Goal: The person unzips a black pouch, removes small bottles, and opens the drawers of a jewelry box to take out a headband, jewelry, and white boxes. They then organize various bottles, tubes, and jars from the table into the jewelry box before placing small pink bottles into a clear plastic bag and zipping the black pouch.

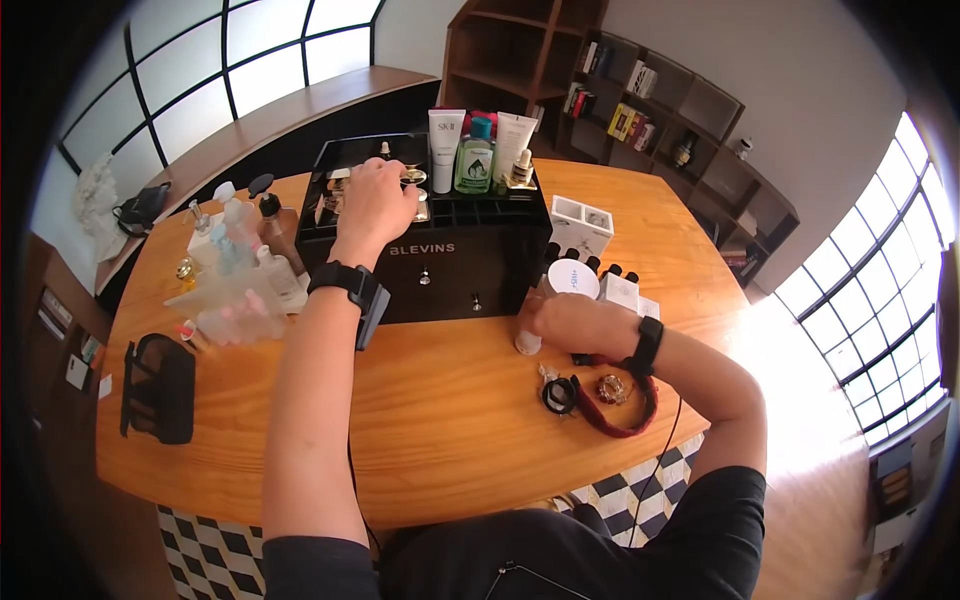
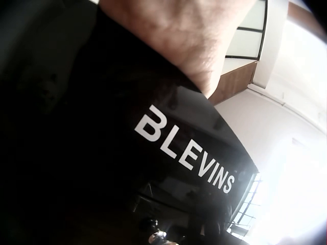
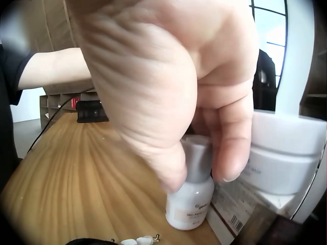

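Observation:
My right hand (image 3: 153,87) pinches the silver-grey cap of a small white bottle (image 3: 190,208) between thumb and fingers. The bottle stands upright on the wooden table, close beside a white cosmetic jar (image 3: 286,153). In the head view that right hand (image 1: 545,318) is at the front right corner of a black BLEVINS organizer (image 1: 480,265). My left hand (image 1: 375,200) reaches over the organizer's top tray, fingers down among small gold-coloured cosmetics (image 1: 414,177). I cannot tell whether those fingers hold anything. The left wrist view shows the BLEVINS front panel (image 2: 117,168) below the hand.
A green bottle (image 1: 475,165) and a white SK-II tube (image 1: 444,150) stand on the organizer. Several pump bottles (image 1: 278,225) crowd the table's left, near a black case (image 1: 160,390). Small boxes (image 1: 620,290) stand at right, behind a red headband (image 1: 625,430) and black hair ties (image 1: 559,396).

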The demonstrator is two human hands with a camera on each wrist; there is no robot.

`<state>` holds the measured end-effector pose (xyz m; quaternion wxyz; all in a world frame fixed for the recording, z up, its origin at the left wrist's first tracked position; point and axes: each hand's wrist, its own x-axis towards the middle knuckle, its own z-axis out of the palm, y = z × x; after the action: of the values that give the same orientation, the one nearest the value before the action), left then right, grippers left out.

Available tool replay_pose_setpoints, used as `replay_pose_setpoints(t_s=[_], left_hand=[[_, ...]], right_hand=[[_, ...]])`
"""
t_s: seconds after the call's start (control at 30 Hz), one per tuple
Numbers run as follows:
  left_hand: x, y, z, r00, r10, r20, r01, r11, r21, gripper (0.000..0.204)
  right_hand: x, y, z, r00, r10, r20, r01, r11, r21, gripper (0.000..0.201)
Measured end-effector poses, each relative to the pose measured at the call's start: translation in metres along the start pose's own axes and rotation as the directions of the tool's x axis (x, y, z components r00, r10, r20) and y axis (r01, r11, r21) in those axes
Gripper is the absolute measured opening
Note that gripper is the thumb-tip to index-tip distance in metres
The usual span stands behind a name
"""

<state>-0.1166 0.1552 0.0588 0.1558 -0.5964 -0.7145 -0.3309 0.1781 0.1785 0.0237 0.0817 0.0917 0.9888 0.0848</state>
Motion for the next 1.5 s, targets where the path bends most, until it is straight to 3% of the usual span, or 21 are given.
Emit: replay_pose_setpoints(t_s=[0.2, 0.3, 0.4, 0.47, 0.5, 0.67, 0.77, 0.97, 1.0, 1.1, 1.2, 1.3, 1.4, 1.5], left_hand=[[-0.001, 0.0, -0.001, 1.0, 0.0, -0.016, 0.0, 1.0, -0.026, 0.026], [0.0, -0.002, 0.001, 0.999, 0.019, -0.026, -0.02, 0.999, -0.038, 0.026], [0.0, -0.003, 0.002, 0.998, 0.031, -0.046, -0.034, 0.998, -0.056, 0.025], [0.0, -0.003, 0.003, 0.998, 0.042, -0.05, -0.046, 0.996, -0.073, 0.025], [0.0, -0.004, 0.004, 0.997, 0.047, -0.054, -0.051, 0.995, -0.081, 0.025], [0.0, -0.003, 0.002, 1.0, 0.015, -0.021, -0.017, 0.998, -0.068, 0.026], [-0.001, 0.001, -0.001, 1.0, -0.013, -0.014, 0.012, 0.998, -0.066, 0.025], [-0.002, -0.002, 0.002, 0.995, 0.022, -0.101, -0.03, 0.996, -0.084, 0.024], [-0.001, 0.0, -0.002, 0.999, -0.003, -0.036, 0.0, 0.997, -0.081, 0.024], [-0.002, -0.001, 0.001, 0.993, 0.03, -0.113, -0.042, 0.993, -0.111, 0.023], [-0.002, -0.001, 0.0, 0.991, 0.041, -0.128, -0.056, 0.992, -0.116, 0.022], [-0.002, -0.001, 0.0, 0.989, 0.053, -0.137, -0.068, 0.992, -0.107, 0.021], [-0.002, -0.001, 0.001, 0.988, 0.063, -0.143, -0.078, 0.991, -0.106, 0.02], [-0.001, -0.003, 0.002, 0.987, 0.083, -0.137, -0.098, 0.99, -0.105, 0.02]], right_hand=[[0.002, -0.004, -0.007, 0.997, -0.079, 0.004, 0.079, 0.997, -0.016, 0.023], [-0.003, -0.013, -0.055, 0.998, -0.06, -0.016, 0.062, 0.984, 0.167, 0.022], [-0.011, -0.009, -0.09, 0.963, 0.064, -0.262, 0.052, 0.91, 0.412, 0.021], [-0.009, 0.005, -0.11, 0.883, 0.042, -0.468, 0.115, 0.946, 0.303, 0.024], [-0.01, 0.006, -0.127, 0.873, 0.126, -0.471, 0.059, 0.932, 0.359, 0.028], [0.028, 0.024, -0.155, 0.581, 0.294, -0.759, -0.004, 0.934, 0.358, 0.021], [0.067, 0.044, -0.139, 0.573, 0.251, -0.78, -0.022, 0.956, 0.292, 0.031], [0.122, 0.05, -0.106, 0.774, 0.281, -0.567, -0.157, 0.953, 0.258, 0.03], [0.127, 0.047, -0.103, 0.791, 0.337, -0.511, -0.173, 0.924, 0.341, 0.034], [0.141, 0.052, -0.093, 0.782, 0.415, -0.465, -0.15, 0.849, 0.506, 0.034], [0.151, 0.062, -0.085, 0.705, 0.554, -0.442, -0.121, 0.709, 0.695, 0.034], [0.154, 0.061, -0.075, 0.628, 0.588, -0.51, -0.049, 0.684, 0.728, 0.031], [0.15, 0.057, -0.072, 0.716, 0.536, -0.448, -0.08, 0.699, 0.71, 0.033], [0.137, 0.053, -0.075, 0.727, 0.445, -0.524, -0.071, 0.807, 0.586, 0.037]])
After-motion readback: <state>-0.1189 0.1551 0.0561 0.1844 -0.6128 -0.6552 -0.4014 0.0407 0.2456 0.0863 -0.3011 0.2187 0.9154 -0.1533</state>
